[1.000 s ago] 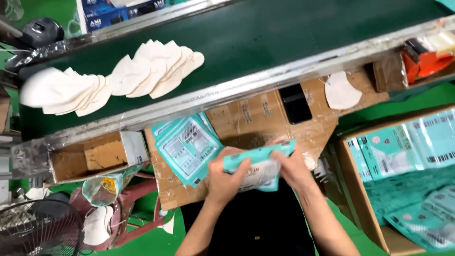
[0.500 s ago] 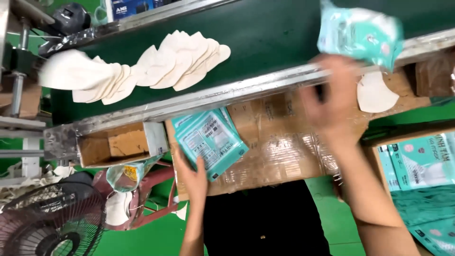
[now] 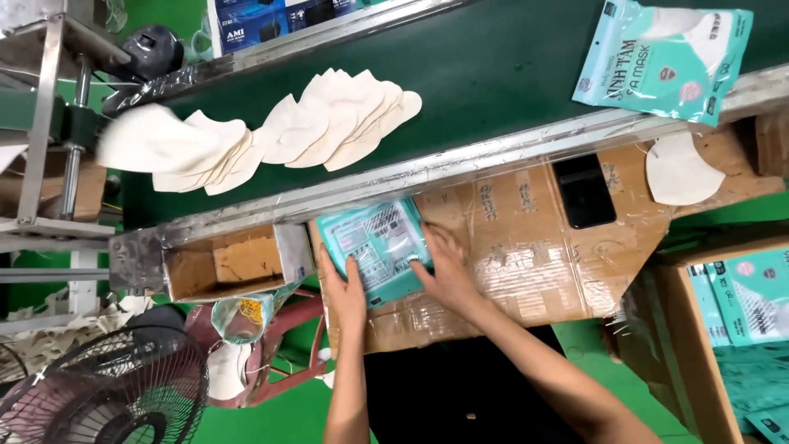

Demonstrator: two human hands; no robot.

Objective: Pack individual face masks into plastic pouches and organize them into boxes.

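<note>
Head view — a packing station seen from above, listed as it stands.

Stack of teal pouches [image 3: 374, 247]: lying flat on the taped cardboard worktop [image 3: 526, 247], just below the metal rail of the conveyor belt [image 3: 493, 74]; printed back faces upward.

Left hand [image 3: 345, 288]: palm down on the stack's lower left corner; fingers together and flat along its edge, pressing rather than clamped.

Right hand [image 3: 448, 267]: laid against the stack's right side; fingers spread somewhat apart, tips on the top pouch, nothing gripped.

White masks [image 3: 271, 131]: two overlapping fans of folded pieces on the dark green belt, well apart from the hands; the leftmost piece is blurred.

Filled teal mask packet [image 3: 662, 57]: on the belt at upper right, tilted, its lower edge over the rail.

Black phone [image 3: 583, 191]: face down on the cardboard, right of the stack, between it and a single white mask [image 3: 682, 171].

Open cardboard box [image 3: 226, 263]: fixed under the rail, just left of the stack.

Carton of teal packets [image 3: 744, 321]: at the right edge — stacked inside, well apart from both hands.

Pedestal fan [image 3: 99, 395]: lower left corner.
</note>
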